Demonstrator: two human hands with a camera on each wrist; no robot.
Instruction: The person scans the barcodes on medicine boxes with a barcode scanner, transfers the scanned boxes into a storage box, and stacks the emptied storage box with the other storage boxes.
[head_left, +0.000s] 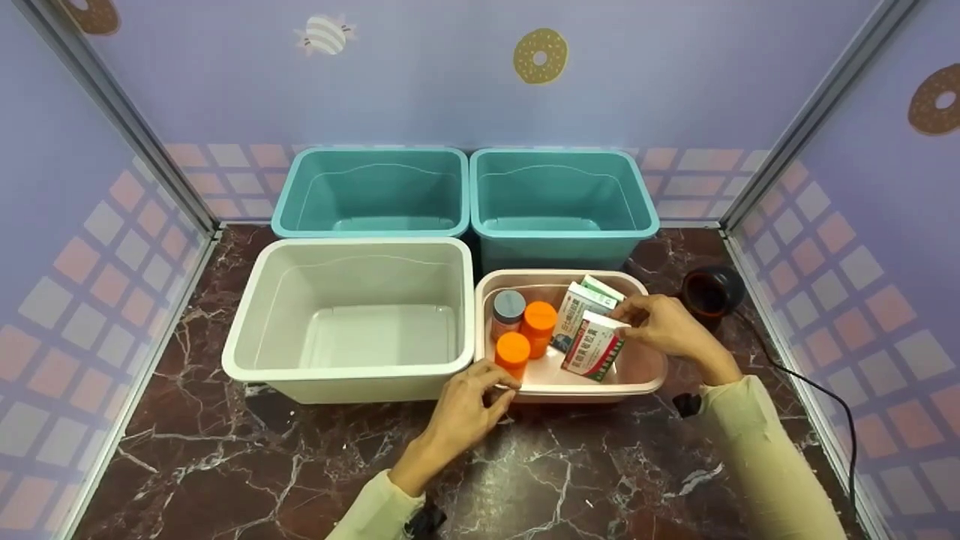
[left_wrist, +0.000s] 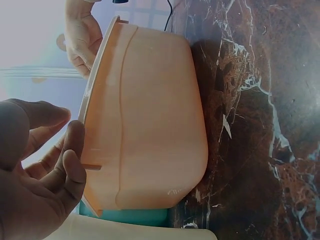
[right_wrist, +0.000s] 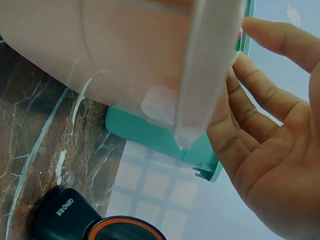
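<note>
In the head view, a pink bin (head_left: 641,375) holds three round-capped bottles, two orange (head_left: 538,330) and one grey-capped (head_left: 508,307), beside several medicine boxes. My right hand (head_left: 671,330) is over its right side, thumb and fingers pinching the upper corner of the red-banded white box (head_left: 592,349). That box's coloured edge (right_wrist: 239,41) shows between thumb and finger of the right hand (right_wrist: 270,110) in the right wrist view. My left hand (head_left: 461,412) rests its loosely bent fingers at the bin's near-left rim, close to the front orange bottle (head_left: 512,352); the bin wall (left_wrist: 155,115) hides the contents in the left wrist view.
A large cream bin (head_left: 349,379) stands left of the pink one. Behind them are two teal bins (head_left: 371,232) (head_left: 566,234), side by side. A dark round device (head_left: 712,291) with a black cable (head_left: 821,386) sits at the right on the marbled tabletop (head_left: 202,465).
</note>
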